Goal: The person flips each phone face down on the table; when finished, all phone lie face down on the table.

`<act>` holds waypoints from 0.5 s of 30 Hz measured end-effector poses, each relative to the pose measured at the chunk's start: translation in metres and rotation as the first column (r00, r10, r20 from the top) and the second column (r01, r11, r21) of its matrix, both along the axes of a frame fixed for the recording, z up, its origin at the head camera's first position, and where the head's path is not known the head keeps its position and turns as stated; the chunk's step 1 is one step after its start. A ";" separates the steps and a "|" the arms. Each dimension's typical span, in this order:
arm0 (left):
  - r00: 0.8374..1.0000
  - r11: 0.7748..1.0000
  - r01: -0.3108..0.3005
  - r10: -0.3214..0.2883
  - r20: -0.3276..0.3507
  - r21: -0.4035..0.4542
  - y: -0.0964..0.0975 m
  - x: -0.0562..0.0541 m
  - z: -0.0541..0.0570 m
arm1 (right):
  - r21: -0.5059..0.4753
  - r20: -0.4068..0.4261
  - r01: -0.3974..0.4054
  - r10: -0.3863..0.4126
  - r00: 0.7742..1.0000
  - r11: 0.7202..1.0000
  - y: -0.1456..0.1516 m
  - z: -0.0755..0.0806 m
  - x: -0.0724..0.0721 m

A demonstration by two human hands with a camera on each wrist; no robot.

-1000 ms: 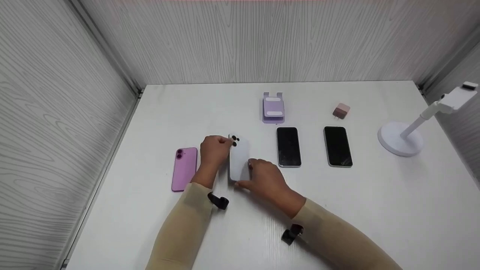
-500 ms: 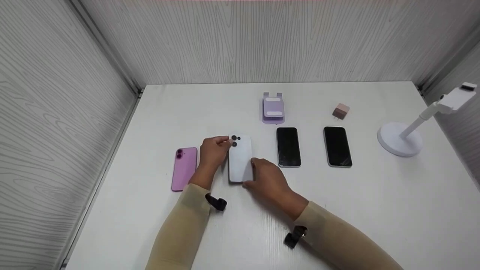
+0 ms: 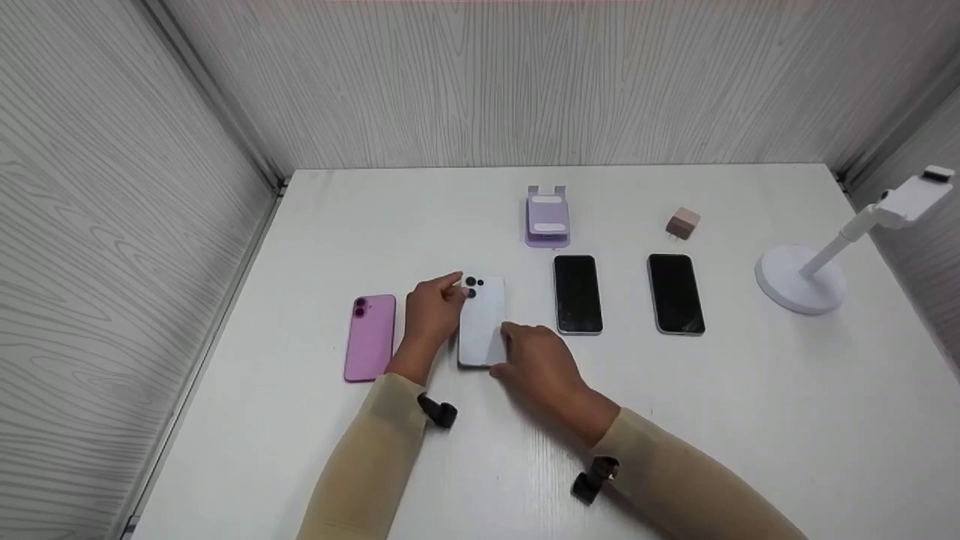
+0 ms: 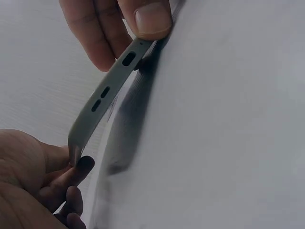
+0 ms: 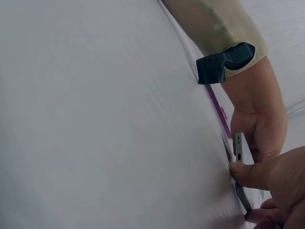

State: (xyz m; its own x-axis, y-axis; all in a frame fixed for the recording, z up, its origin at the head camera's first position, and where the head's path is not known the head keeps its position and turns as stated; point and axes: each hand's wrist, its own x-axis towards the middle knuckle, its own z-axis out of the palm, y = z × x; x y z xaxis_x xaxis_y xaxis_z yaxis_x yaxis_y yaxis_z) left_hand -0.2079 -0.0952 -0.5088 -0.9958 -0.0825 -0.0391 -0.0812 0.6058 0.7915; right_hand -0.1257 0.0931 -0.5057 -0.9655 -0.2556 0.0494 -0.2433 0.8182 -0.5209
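A white phone (image 3: pixel 482 322) lies back up, its camera lenses at the far left corner. In the left wrist view the phone's port edge (image 4: pixel 106 90) shows, slightly raised and tilted above its shadow on the table. My left hand (image 3: pixel 433 313) pinches the phone's far left corner, thumb beside the lenses. My right hand (image 3: pixel 541 367) grips the near right corner, with its thumb (image 5: pixel 251 175) against the bottom end and fingers along the right side. The phone's screen side is hidden.
Left of my left hand lies a pink phone (image 3: pixel 370 337). To the right are two phones with dark screens, one nearer (image 3: pixel 577 294) and one farther (image 3: pixel 676 293). Behind them sit a lilac folding stand (image 3: pixel 547 216) and a pink charger plug (image 3: pixel 682 223); a white phone stand (image 3: pixel 802 277) is far right.
The white phone has turned flatter, its back showing wider, and has slid slightly towards me. Both hands have moved slightly with it and keep hold.
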 end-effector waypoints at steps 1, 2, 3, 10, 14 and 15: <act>1.000 1.000 0.006 -0.006 0.004 0.002 0.000 0.001 0.000 | 0.003 0.000 0.000 0.000 1.000 1.000 0.000 0.000 0.000; 1.000 1.000 0.012 -0.012 0.008 0.002 0.000 0.001 0.000 | 0.005 0.002 0.002 -0.002 1.000 1.000 0.000 0.000 0.001; 1.000 1.000 0.019 -0.019 0.011 0.002 -0.001 0.001 -0.001 | 0.004 0.004 0.003 -0.003 1.000 1.000 0.000 0.000 0.002; 0.998 0.998 0.059 -0.059 0.024 -0.023 0.000 0.003 0.000 | -0.004 0.010 0.003 -0.003 1.000 1.000 0.001 -0.001 0.003; 0.998 0.997 0.059 -0.058 0.022 -0.043 0.000 0.003 0.000 | -0.008 -0.007 -0.002 0.001 1.000 1.000 0.002 -0.001 0.003; 0.998 0.997 0.058 -0.057 0.022 -0.051 0.000 0.003 0.000 | -0.009 -0.008 -0.003 0.003 1.000 1.000 0.002 -0.002 0.003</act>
